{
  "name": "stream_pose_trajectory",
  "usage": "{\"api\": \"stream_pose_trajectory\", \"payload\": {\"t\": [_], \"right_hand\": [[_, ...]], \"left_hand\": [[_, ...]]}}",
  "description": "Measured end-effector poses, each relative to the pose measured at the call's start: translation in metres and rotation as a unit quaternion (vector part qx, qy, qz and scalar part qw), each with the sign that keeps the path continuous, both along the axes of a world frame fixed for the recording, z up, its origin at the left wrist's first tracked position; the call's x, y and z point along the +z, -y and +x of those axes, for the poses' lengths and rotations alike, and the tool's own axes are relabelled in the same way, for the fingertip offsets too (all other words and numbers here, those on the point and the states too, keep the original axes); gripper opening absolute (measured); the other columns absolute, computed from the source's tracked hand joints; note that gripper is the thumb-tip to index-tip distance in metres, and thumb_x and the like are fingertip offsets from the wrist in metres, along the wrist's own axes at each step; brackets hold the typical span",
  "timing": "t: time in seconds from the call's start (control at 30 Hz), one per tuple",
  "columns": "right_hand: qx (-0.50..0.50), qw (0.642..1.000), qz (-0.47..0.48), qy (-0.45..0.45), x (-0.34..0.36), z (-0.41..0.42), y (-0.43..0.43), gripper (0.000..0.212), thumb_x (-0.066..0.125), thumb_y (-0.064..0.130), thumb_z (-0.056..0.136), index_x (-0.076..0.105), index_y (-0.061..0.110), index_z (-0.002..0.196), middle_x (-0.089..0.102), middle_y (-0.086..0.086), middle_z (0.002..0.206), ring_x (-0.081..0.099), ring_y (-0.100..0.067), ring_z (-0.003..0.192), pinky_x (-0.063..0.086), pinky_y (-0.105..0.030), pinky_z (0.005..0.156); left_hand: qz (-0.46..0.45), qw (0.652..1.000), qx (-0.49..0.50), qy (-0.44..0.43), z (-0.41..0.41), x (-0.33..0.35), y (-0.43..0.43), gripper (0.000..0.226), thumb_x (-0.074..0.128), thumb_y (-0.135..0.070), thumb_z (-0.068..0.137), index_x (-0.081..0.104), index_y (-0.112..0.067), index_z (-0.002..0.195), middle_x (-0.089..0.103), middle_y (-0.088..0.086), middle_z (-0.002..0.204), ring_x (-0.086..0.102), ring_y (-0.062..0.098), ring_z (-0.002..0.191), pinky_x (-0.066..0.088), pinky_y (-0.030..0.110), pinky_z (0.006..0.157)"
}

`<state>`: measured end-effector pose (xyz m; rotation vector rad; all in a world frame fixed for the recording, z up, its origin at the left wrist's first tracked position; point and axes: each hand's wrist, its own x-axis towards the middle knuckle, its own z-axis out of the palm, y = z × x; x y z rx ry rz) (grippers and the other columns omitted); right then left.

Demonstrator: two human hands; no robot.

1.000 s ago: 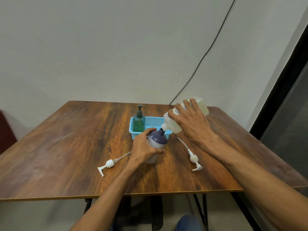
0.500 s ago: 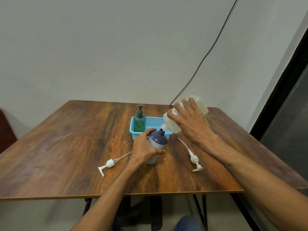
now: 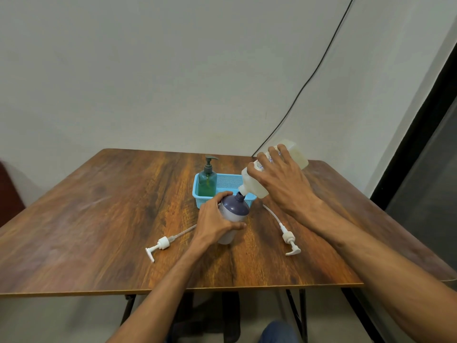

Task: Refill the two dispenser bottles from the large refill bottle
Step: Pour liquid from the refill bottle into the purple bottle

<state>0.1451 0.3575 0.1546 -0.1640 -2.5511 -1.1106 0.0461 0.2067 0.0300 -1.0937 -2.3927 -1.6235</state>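
My right hand (image 3: 279, 184) grips the large pale refill bottle (image 3: 298, 155), tipped steeply with its mouth down at the open neck of a purple-topped dispenser bottle (image 3: 235, 206). That bottle stands on the wooden table (image 3: 99, 219), and my left hand (image 3: 214, 222) is wrapped around its side. A green dispenser bottle (image 3: 207, 180) with its pump on stands upright in the left end of a blue basket (image 3: 228, 183). Two white pump heads lie loose on the table, one (image 3: 160, 245) to the left and one (image 3: 288, 237) to the right.
A black cable (image 3: 309, 80) runs down the wall to the table's back edge behind the refill bottle. The table's front edge is close to me, and its right edge lies near a dark door frame (image 3: 420, 125).
The refill bottle has tipped slightly steeper over the purple bottle's neck. Both hands keep their grips and places.
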Motion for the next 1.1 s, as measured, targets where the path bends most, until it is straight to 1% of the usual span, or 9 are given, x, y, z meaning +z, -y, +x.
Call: {"api": "stream_pose_trajectory", "payload": {"t": [0.1,0.2,0.33,0.43,0.5,0.63,0.73,0.9,1.1], "right_hand": [[0.007,1.0,0.007,0.0,0.0,-0.0009,0.0011,0.05,0.073,0.008,0.082,0.05,0.013,0.126,0.057,-0.023,0.123,0.052,-0.047,0.115,0.033,-0.059,0.109],[0.015,1.0,0.016,-0.003,0.0003,-0.0004,0.0015,0.048,0.071,0.007,0.083,0.05,0.013,0.126,0.057,-0.023,0.124,0.051,-0.046,0.116,0.033,-0.059,0.11],[0.015,1.0,0.02,-0.002,0.0005,0.0014,0.0032,0.05,0.07,0.008,0.085,0.048,0.014,0.13,0.055,-0.022,0.129,0.049,-0.046,0.121,0.031,-0.058,0.113],[0.009,1.0,0.022,0.001,0.001,0.0022,0.0039,0.055,0.073,0.012,0.084,0.047,0.015,0.132,0.053,-0.023,0.133,0.048,-0.046,0.124,0.03,-0.058,0.114],[0.012,1.0,0.026,0.002,0.0012,0.0019,0.0039,0.055,0.072,0.011,0.085,0.045,0.015,0.133,0.052,-0.024,0.134,0.046,-0.047,0.125,0.029,-0.059,0.115],[0.011,0.999,0.034,0.006,0.0009,0.0007,0.0033,0.056,0.072,0.011,0.085,0.044,0.014,0.134,0.05,-0.024,0.135,0.046,-0.047,0.126,0.028,-0.059,0.115],[0.016,0.999,0.041,0.011,0.0005,0.0005,0.0031,0.056,0.072,0.01,0.083,0.046,0.013,0.133,0.052,-0.025,0.133,0.047,-0.048,0.124,0.029,-0.06,0.114],[0.017,0.999,0.046,0.013,-0.0001,0.0,0.0028,0.059,0.074,0.014,0.082,0.046,0.014,0.134,0.051,-0.024,0.134,0.047,-0.047,0.126,0.029,-0.06,0.114],[0.019,1.0,0.025,-0.004,-0.0023,0.0,-0.0005,0.057,0.074,0.014,0.083,0.046,0.016,0.132,0.053,-0.022,0.133,0.048,-0.045,0.124,0.029,-0.058,0.113]], "left_hand": [[0.003,1.0,-0.002,0.0,0.001,0.0002,0.0,0.087,0.097,-0.031,0.051,0.058,-0.02,0.127,0.06,-0.01,0.115,0.057,0.008,0.102,0.04,0.005,0.082],[0.01,1.0,-0.002,0.001,0.0018,0.0001,0.0008,0.085,0.098,-0.031,0.05,0.059,-0.021,0.125,0.06,-0.012,0.112,0.059,0.008,0.1,0.047,0.015,0.086],[0.013,1.0,-0.004,0.001,0.0017,-0.001,-0.0001,0.085,0.098,-0.032,0.05,0.059,-0.022,0.125,0.062,-0.009,0.114,0.059,0.009,0.101,0.045,0.012,0.085],[0.014,1.0,0.0,0.004,0.002,-0.0018,-0.001,0.086,0.098,-0.032,0.05,0.059,-0.021,0.126,0.063,-0.007,0.116,0.06,0.011,0.103,0.05,0.024,0.091],[0.015,1.0,0.002,0.004,0.0019,-0.0024,-0.0015,0.086,0.098,-0.032,0.05,0.059,-0.021,0.126,0.064,-0.005,0.118,0.06,0.012,0.105,0.051,0.028,0.093],[0.017,1.0,0.004,0.004,0.0012,-0.0041,-0.0025,0.086,0.098,-0.032,0.05,0.059,-0.02,0.126,0.065,-0.003,0.119,0.061,0.013,0.106,0.051,0.029,0.094],[0.019,1.0,0.005,0.005,0.0013,-0.0048,-0.0027,0.086,0.098,-0.032,0.049,0.06,-0.021,0.125,0.065,-0.004,0.118,0.061,0.012,0.105,0.051,0.029,0.093],[0.025,1.0,0.001,0.008,0.0004,-0.0064,-0.0031,0.086,0.098,-0.031,0.049,0.06,-0.02,0.125,0.064,-0.006,0.117,0.061,0.013,0.106,0.052,0.031,0.094],[0.03,1.0,-0.005,0.009,-0.0016,-0.0081,-0.0035,0.086,0.098,-0.033,0.051,0.059,-0.02,0.126,0.065,-0.003,0.12,0.061,0.014,0.107,0.052,0.03,0.095]]}}
